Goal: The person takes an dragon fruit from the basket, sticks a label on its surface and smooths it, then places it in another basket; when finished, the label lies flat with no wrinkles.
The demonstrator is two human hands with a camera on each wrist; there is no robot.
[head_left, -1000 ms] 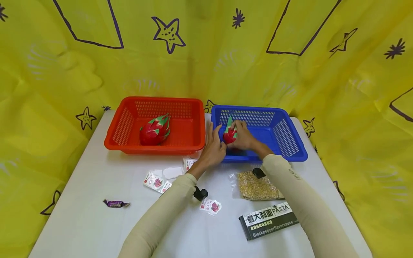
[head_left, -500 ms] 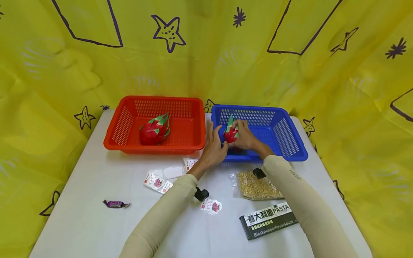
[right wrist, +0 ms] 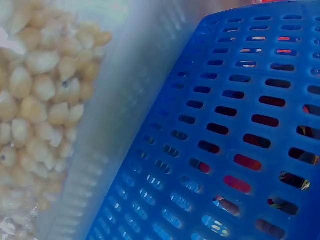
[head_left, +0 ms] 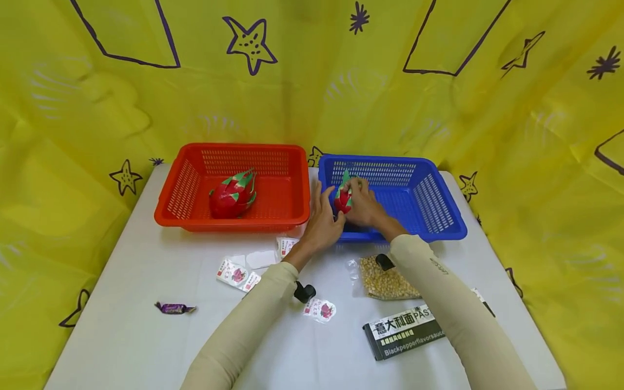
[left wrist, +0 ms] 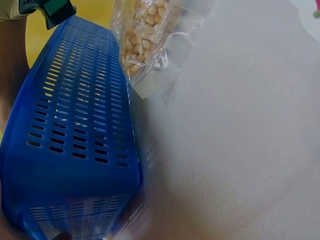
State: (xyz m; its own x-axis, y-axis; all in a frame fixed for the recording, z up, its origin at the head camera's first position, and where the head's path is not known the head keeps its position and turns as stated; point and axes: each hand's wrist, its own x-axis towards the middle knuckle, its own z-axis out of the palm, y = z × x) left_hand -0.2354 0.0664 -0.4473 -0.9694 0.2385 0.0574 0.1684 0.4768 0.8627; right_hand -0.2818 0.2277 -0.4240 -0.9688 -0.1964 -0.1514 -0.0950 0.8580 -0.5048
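Observation:
Inside the left end of the blue basket [head_left: 414, 236] is a red dragon fruit [head_left: 343, 201] with green leaf tips, partly covered by my right hand [head_left: 363, 206], whose curled fingers hold it from the right. My left hand [head_left: 323, 225] rests at the basket's left front corner, fingers fairly straight along the rim and thumb toward the fruit. Another dragon fruit [head_left: 231, 196] lies in the red basket [head_left: 229, 222]. The left wrist view shows the basket's slotted wall [left wrist: 75, 115]; in the right wrist view, red shows through slots of the wall [right wrist: 220, 145].
A bag of corn kernels [head_left: 390, 279] and a black pasta box [head_left: 409, 333] lie in front of the blue basket, below my right arm. Dragon fruit stickers [head_left: 238, 273] lie near my left forearm, with another sticker [head_left: 320, 310] to its right. A purple wrapped candy [head_left: 174, 308] sits at left.
My right hand and the dragon fruit have shifted slightly left within the blue basket, and the right forearm has moved a little left. My left hand stays at the corner.

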